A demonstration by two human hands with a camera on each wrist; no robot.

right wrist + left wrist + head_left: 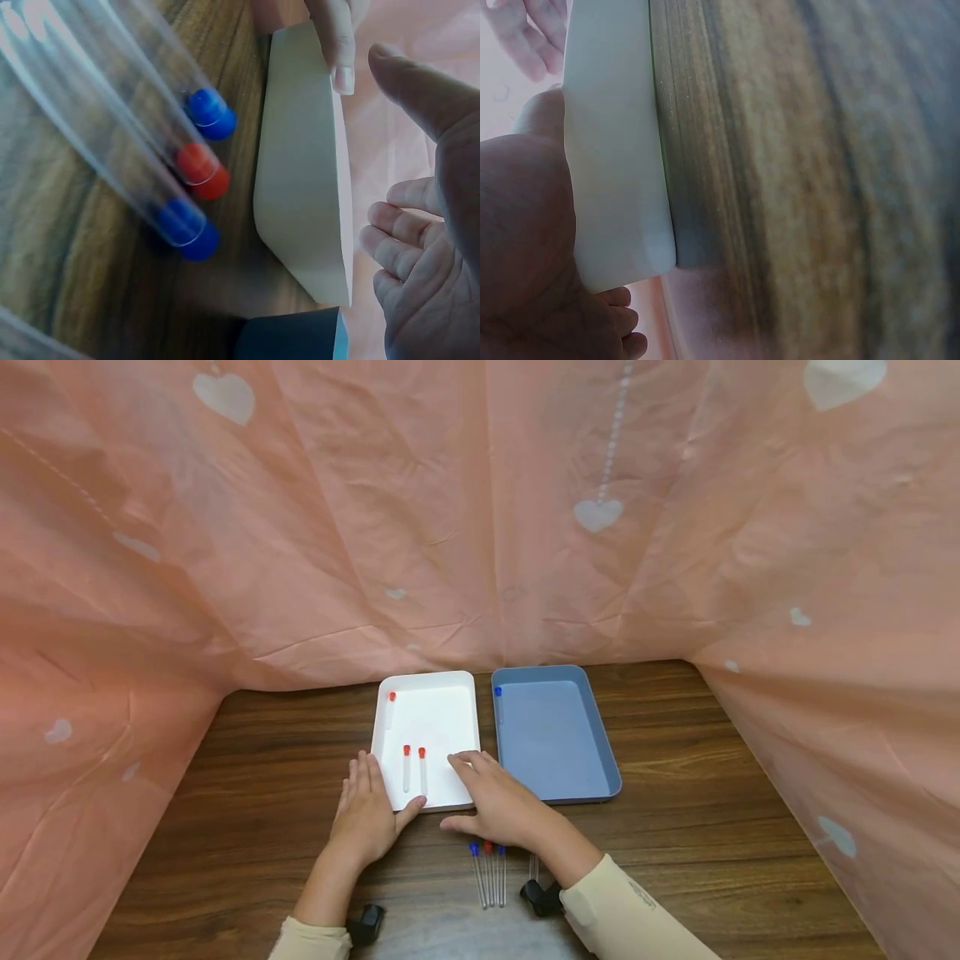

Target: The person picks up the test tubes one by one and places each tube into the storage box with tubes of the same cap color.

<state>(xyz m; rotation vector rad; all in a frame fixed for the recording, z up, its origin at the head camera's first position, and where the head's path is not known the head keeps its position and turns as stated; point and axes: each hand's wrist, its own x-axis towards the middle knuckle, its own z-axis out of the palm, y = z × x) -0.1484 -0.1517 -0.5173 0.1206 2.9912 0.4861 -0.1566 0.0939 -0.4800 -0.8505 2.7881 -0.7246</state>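
A low sweep could scatter the tubes (491, 874);
lower centre, your right grip (497, 802) spreads empty; left grip (366, 820), straight-fingered, touches the white tray (437, 718)

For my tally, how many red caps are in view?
4 red caps: in the white tray, one far left, two nearer the left hand; on the table, one between blue caps. The right arm may hide more.

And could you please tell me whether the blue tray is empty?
Not empty: the head view shows a blue-capped tube inside the blue tray, along its left wall.
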